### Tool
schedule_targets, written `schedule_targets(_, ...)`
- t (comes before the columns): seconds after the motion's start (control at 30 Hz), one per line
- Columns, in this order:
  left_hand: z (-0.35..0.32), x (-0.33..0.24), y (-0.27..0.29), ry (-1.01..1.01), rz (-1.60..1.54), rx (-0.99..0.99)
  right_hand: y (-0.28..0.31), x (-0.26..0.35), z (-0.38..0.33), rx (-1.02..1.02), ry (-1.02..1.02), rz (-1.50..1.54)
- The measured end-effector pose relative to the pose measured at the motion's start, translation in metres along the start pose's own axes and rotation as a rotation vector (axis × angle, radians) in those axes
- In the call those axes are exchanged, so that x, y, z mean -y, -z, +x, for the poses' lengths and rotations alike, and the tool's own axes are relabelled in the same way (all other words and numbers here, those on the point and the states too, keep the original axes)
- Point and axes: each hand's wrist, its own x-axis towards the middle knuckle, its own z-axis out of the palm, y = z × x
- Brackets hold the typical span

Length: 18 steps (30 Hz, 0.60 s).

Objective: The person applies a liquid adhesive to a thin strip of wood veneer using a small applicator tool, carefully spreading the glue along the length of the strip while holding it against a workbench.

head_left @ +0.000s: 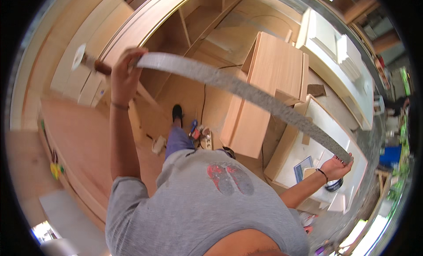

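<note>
Seen from the head camera, you stretch a long grey strip (246, 91) across a workshop, high above the floor (165, 95), its middle passing over a light wood cabinet (277, 62). Your left hand (125, 66) is closed on one end; your right hand (338, 166), palm turned up, grips the other between thumb and fingers over the right edge of a white-lined open case (283, 151). A brown-and-white implement (102, 67) juts out beside the left hand, though whether you hold it too cannot be told.

The strip bows along its span, at least partly through the lens, and looks thin enough to kink or crack if your hands bend it sharply. The right-hand grip takes only the very tip and seems the likelier to slip; a freed end could whip down onto the cabinet's corner or the black round object (335, 185) in the case's near corner. Lowered carelessly, the strip could snag on the cabinet's edges. Underfoot, a dark cable (204, 95) lies near your shoe (177, 113), a trip hazard should you step sideways with eyes on the strip.
</note>
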Motion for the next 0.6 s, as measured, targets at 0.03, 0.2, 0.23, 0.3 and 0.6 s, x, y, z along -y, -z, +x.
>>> schedule_targets(0.03, 0.009, 0.023, 0.005, 0.054, -0.071, 0.039, -0.013, -0.007, -0.017, -0.031, 0.012, -0.027)
schedule_targets(0.2, 0.06, 0.137, 0.027, 0.221, -0.355, 0.2, -0.11, -0.026, -0.113, -0.259, 0.061, -0.134)
schedule_targets(0.23, 0.067, 0.152, 0.029, 0.236, -0.386, 0.211, -0.127, -0.028, -0.124, -0.275, 0.066, -0.155)
schedule_targets(0.3, 0.084, 0.183, 0.038, 0.227, -0.375, 0.248, -0.154, -0.029, -0.135, -0.283, 0.117, -0.157)
schedule_targets(0.6, 0.199, 0.221, 0.027, 0.04, -0.383, 0.42, -0.193, 0.044, -0.192, -0.389, 0.338, -0.144)
